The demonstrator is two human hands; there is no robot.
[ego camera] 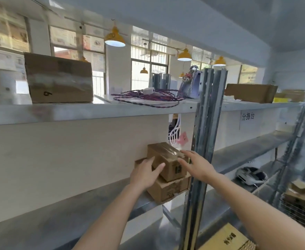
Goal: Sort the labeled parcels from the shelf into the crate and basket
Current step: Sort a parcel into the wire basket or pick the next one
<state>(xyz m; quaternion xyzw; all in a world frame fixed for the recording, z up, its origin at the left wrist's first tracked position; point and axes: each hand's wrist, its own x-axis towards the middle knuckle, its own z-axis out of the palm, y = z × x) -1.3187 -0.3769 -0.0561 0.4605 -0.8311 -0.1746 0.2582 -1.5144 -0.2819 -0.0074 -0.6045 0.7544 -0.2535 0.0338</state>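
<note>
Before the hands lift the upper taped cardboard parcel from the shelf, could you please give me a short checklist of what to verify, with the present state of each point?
1. Left hand on the small taped brown cardboard parcel: ok, its fingers lie against the left side.
2. Right hand gripping: not ok, fingers are straight, only at the right edge.
3. Larger brown cardboard box underneath supports it: ok.
4. Grey metal shelf post leaves room: cannot tell, it stands close beside the right hand.
5. Parcel label readable: cannot tell, print is blurred.

Brown taped parcels [168,163], grey metal shelf [94,110], purple twisted cable [148,97], yellow hanging lamps [114,37]
</note>
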